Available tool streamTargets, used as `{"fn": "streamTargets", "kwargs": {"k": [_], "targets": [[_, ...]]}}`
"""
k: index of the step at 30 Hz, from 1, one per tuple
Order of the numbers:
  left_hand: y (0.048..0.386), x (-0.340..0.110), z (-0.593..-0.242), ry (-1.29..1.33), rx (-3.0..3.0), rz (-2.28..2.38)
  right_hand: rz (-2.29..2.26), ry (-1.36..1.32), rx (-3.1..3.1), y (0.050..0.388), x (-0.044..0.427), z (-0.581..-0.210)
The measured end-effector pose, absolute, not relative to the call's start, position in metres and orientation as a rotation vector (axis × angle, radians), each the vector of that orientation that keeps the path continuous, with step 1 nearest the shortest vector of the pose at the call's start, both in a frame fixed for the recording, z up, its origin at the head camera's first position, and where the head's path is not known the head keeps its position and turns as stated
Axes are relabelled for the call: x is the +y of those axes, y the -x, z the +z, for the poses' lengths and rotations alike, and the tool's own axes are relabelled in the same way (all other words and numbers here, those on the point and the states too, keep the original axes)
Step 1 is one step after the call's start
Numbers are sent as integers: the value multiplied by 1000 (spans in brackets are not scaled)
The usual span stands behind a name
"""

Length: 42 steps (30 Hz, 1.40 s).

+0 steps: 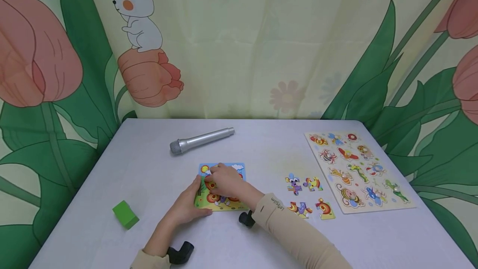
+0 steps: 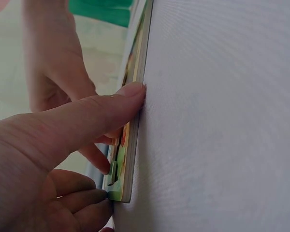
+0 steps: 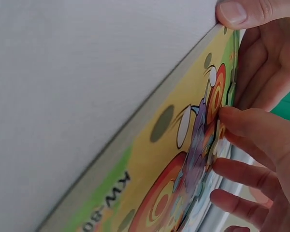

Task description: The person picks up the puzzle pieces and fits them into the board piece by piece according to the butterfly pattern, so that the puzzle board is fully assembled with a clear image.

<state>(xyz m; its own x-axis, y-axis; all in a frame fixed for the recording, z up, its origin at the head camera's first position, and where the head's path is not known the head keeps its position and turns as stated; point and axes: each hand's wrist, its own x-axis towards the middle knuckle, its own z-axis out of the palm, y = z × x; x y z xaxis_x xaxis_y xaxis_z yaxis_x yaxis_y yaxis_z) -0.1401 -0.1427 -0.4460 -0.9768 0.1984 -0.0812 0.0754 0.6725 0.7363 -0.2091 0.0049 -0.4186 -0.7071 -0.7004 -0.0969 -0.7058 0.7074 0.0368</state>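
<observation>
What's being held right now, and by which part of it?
The left hand holds the puzzle board by its near left corner; whether the right hand grips anything cannot be told.

A tulip-printed backdrop [image 1: 239,45], apparently cloth, hangs behind the table [image 1: 269,148].

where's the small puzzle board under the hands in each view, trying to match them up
Head: the small puzzle board lies low, just left of centre.
Left wrist: a thin, nearly edge-on strip, from the top centre down, leaning slightly left.
Right wrist: slanting from bottom left to upper right.
Shared landmark: the left hand, its thumb at the board's near edge.
</observation>
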Motion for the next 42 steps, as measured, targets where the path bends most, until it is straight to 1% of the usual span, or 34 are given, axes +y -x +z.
{"fn": "streamTargets", "kwargs": {"k": [8,15,32,42], "targets": [[140,-143,-446,-221,2732,1182,65,1175,2811,210,7,-419],[141,-143,-448,-237,2738,1192,144,1184,2806,207,7,-417],[140,-144,-449,-225,2729,1197,23,1048,2781,206,4,-415],[141,-144,-450,-236,2727,1208,-16,1118,2810,208,6,-412]]}}
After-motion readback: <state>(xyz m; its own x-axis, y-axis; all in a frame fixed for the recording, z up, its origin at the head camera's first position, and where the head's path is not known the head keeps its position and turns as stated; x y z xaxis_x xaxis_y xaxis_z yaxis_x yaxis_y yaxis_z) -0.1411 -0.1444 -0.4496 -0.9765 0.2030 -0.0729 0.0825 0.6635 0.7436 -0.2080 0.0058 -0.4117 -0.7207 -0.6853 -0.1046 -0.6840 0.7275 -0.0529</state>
